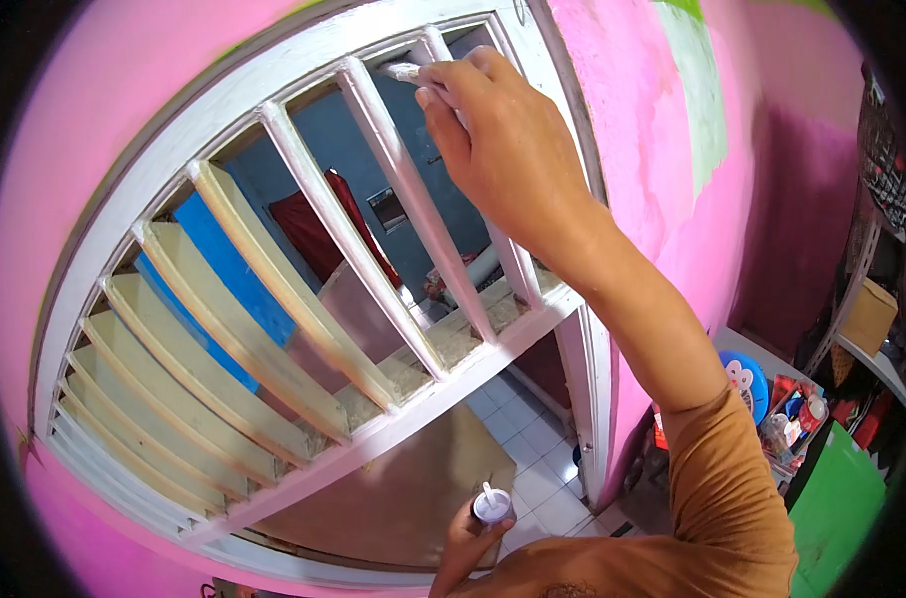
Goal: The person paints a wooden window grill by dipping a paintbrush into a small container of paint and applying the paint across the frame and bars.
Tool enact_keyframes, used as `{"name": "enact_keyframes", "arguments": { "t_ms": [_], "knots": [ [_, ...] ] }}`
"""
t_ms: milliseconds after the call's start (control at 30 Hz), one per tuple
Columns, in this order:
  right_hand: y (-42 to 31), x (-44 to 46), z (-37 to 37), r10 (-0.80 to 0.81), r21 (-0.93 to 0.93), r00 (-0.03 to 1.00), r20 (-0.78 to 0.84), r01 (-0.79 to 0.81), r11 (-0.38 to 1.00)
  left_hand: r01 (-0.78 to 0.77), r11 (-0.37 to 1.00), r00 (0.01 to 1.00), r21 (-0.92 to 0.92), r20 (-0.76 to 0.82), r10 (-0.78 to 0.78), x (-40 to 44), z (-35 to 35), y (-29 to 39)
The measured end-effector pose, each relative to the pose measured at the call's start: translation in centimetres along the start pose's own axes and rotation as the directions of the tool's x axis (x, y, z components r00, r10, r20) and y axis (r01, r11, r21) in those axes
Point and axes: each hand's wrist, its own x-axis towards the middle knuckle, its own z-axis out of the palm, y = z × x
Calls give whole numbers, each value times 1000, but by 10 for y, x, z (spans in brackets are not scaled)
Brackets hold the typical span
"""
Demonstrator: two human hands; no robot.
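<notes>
Head view: well left of the right grip (513, 140), thin cream slats (234, 319), smooth and bowed, stand in a white wooden-looking frame (423, 394); nearer it come straighter slats (353, 239) coated in streaky, glossy white. Below the right grip, the left grip (473, 540) is curled round a small round cup (494, 523) — whitish filling inside, a pale stick (489, 490) standing up in it. The right grip is closed about a brush (403, 72), its white-clotted tip just left of the knuckles, near the slats' upper ends; I cannot tell whether it touches them.

Pink wall (124, 90) curves round the frame, far left of both grips. Between the slats show a blue wall (338, 140) and dark red cloth (299, 229). Pale square tiles (543, 448) cover the floor right of the left grip. Right of the right grip, the pink wall bears a rough pale-green patch (707, 120) — with a green panel (837, 498) far below.
</notes>
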Motion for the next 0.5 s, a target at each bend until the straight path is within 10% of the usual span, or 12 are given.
{"name": "enact_keyframes", "arguments": {
  "t_ms": [500],
  "knots": [
    [-15,-28,-40,-81,-44,973,-215,74,996,26,999,1000,22,-6,-26,-3,-5,4]
  ]
}}
